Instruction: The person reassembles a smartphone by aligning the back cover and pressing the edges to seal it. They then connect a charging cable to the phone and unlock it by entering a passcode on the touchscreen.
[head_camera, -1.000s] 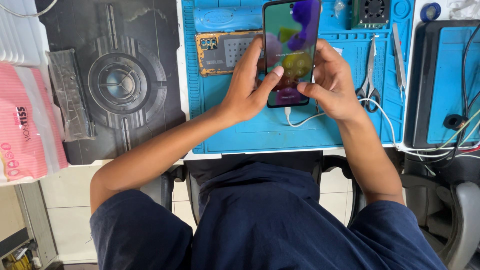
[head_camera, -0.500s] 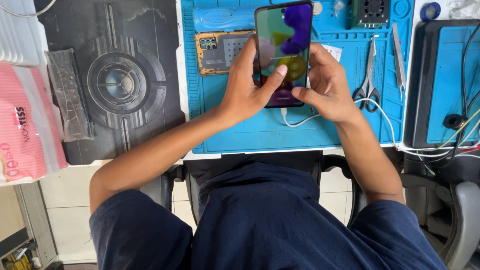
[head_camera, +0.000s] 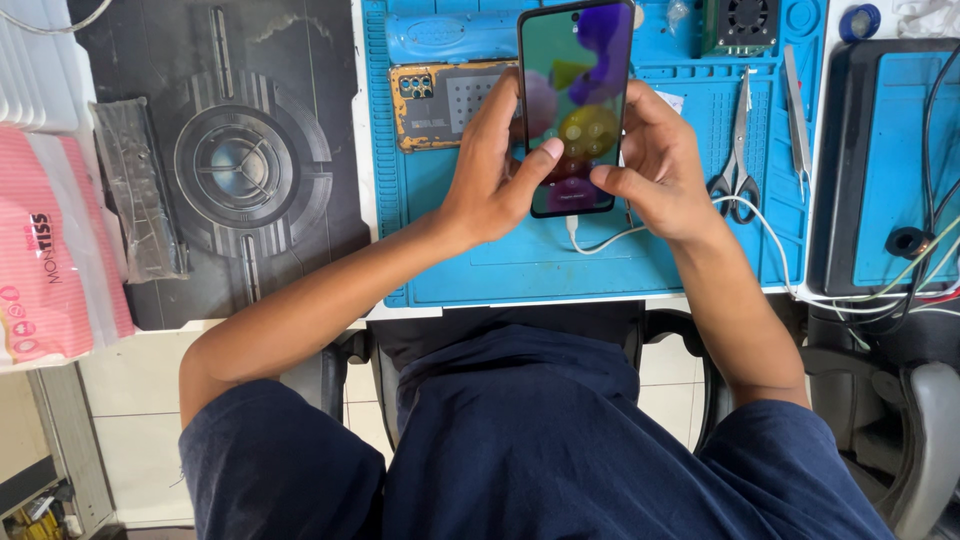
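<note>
Both hands up over the blue mat, smartphone between them, screen lit and facing up, coloured shapes glowing across it; left hand wrapped round the left edge, grip closed on the phone, thumb pressed flat against the lower glass; right hand cupping the right edge, grip likewise closed on the phone, thumb lying across the bottom corner; phone held above the middle of the mat, tilted slightly, top end reaching past the mat's upper rim; white cable running out from the phone's bottom end, curling right across the mat toward the dark tray; behind the left hand, flat on the mat, a gold-framed phone back with its camera cluster showing, partly hidden by the fingers; off to the right, scissors and tweezers lying side by side, well clear of the hands; small fan unit up at the top edge; on the left of the surface, a dark mat with a round emblem, a pink packet at its far side.
</note>
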